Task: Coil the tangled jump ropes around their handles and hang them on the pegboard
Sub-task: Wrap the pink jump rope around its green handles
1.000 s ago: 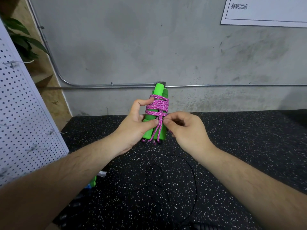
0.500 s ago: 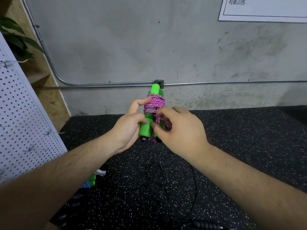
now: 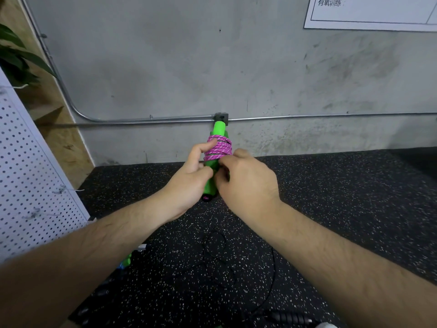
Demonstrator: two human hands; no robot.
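I hold a pair of green handles (image 3: 218, 129) upright in front of me, with pink rope (image 3: 218, 147) coiled around their upper half. My left hand (image 3: 189, 181) grips the handles from the left, its index finger lying against the coil. My right hand (image 3: 246, 181) covers the handles' right side, fingers curled at the rope just below the coil; the rope end is hidden behind them. A white pegboard (image 3: 28, 176) leans at the left.
A thin black jump rope (image 3: 217, 245) lies looped on the speckled black mat (image 3: 331, 197), its black handle (image 3: 283, 317) at the bottom edge. Another green handle (image 3: 127, 260) peeks out under my left forearm. A grey wall with a metal conduit (image 3: 307, 117) stands behind.
My right hand moved left onto the handles and now covers the loose pink rope end that hung below the coil. The bundle has tilted slightly.
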